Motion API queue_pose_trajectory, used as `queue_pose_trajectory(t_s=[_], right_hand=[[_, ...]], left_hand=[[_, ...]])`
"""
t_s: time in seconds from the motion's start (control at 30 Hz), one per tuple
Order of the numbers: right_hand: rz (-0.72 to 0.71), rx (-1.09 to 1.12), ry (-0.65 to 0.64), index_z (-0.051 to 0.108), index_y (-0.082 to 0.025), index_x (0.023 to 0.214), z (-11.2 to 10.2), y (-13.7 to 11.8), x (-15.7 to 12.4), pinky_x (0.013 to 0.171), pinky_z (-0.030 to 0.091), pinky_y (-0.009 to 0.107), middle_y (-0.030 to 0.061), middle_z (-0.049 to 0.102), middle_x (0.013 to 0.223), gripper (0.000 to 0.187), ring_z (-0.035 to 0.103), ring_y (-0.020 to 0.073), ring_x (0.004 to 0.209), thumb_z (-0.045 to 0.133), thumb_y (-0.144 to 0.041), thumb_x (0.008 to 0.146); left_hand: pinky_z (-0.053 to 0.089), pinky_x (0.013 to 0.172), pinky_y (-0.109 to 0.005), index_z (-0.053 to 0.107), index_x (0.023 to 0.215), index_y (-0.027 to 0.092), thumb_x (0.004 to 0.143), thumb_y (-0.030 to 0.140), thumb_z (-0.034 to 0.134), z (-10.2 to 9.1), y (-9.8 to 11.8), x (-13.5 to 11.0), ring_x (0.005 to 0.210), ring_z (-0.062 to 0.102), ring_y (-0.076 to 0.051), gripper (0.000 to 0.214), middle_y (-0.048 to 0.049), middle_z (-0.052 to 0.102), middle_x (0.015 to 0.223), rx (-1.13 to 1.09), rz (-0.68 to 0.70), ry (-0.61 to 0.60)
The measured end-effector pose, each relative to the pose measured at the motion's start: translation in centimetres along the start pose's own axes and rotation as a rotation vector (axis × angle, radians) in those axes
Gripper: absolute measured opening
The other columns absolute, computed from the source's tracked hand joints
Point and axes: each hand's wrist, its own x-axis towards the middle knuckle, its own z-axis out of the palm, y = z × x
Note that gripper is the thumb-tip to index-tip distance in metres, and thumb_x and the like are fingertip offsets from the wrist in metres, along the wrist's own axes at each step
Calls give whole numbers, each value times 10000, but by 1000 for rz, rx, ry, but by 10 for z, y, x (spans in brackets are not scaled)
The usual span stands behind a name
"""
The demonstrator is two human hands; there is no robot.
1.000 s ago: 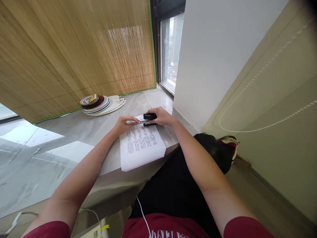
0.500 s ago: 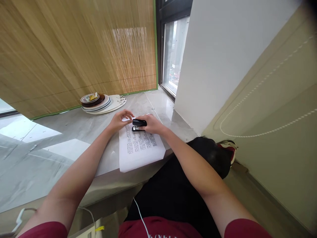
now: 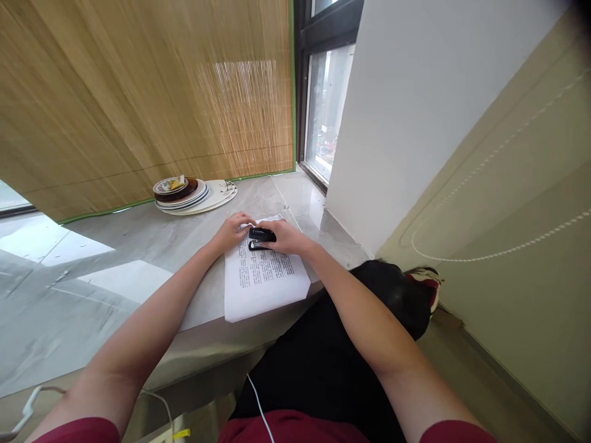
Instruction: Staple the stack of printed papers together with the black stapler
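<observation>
A printed sheet of paper (image 3: 265,280) lies on the marble counter (image 3: 138,246), its near edge hanging over the counter's front. My right hand (image 3: 284,239) is closed round a black stapler (image 3: 261,237) that rests on the top of the sheet. My left hand (image 3: 233,231) lies on the paper's top left corner, fingers bent and pressing it down, right beside the stapler's tip.
A stack of plates (image 3: 182,194) with a small dish on top stands at the back of the counter, under a bamboo blind (image 3: 138,92). A window (image 3: 323,111) and a white wall (image 3: 415,111) are to the right. A white cable (image 3: 256,400) runs over my lap.
My right hand has carried the stapler leftward from the paper's top right edge onto the sheet's upper middle. My left hand lifted a little, then settled back on the top left corner.
</observation>
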Motion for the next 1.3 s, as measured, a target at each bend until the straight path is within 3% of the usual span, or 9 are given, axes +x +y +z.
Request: queue_pose_trajectory(t_s=[0.1,0.2,0.3,0.4,0.53,0.7,0.87,1.0,1.3], right_hand=[[28,-24,34,762,-199,1165,-13,1,-1,863,490,301,45,794,1010,340,711,211,938,784,-139,831],[106,-20,154,781,-205,1105,-42,12,-7,873,501,286,22,793,1011,293,710,197,940,782,-159,816],[295,-139,239,808,-218,1068,-75,28,-20,866,511,292,21,793,991,333,710,220,961,779,-118,752],[475,-252,213,833,-215,1026,-92,42,-31,830,522,297,46,794,955,378,712,244,935,757,-60,690],[490,-236,126,838,-198,1027,-89,47,-32,804,528,282,43,795,946,384,714,237,920,751,-62,678],[371,-180,21,830,-198,1046,-76,41,-24,782,519,271,26,798,953,365,713,213,893,761,-88,705],[263,-150,11,815,-208,1109,-71,30,-21,898,547,327,52,809,1048,359,726,228,969,803,-144,756],[197,-35,-1,788,-246,1197,-71,26,-22,1031,535,382,47,798,1185,340,725,227,1105,739,-197,865],[206,-9,77,819,-239,1189,-62,24,-19,1083,539,400,43,807,1198,351,741,242,1140,693,-144,876]], left_hand=[[490,1085,-482,759,1122,204,951,325,541,2,-2,0,1167,654,-294,303,-129,725,1219,82,53,-89],[473,1112,-511,753,1150,220,1007,377,525,1,1,-1,1205,641,-305,312,-131,705,1292,146,69,-120],[475,1123,-515,729,1222,223,1051,390,477,-1,13,-3,1257,627,-305,348,-139,664,1382,156,106,-136],[429,1181,-529,659,1383,252,1083,420,453,-1,31,-5,1387,564,-314,401,-121,578,1545,159,191,-237],[345,1247,-534,511,1574,340,1093,491,453,2,49,-7,1523,446,-320,507,-73,475,1666,156,273,-407],[287,1261,-554,437,1629,409,1061,587,468,3,55,-10,1529,429,-356,596,-50,419,1706,160,259,-432],[183,1309,-580,482,1599,427,992,644,580,3,61,-11,1596,325,-379,652,-26,347,1743,71,228,-473],[198,1302,-609,485,1599,400,952,656,651,4,63,-11,1619,270,-409,716,-54,278,1765,35,229,-486],[171,1305,-607,352,1669,426,974,691,576,3,61,-10,1655,146,-391,777,-17,125,1797,37,253,-584]])
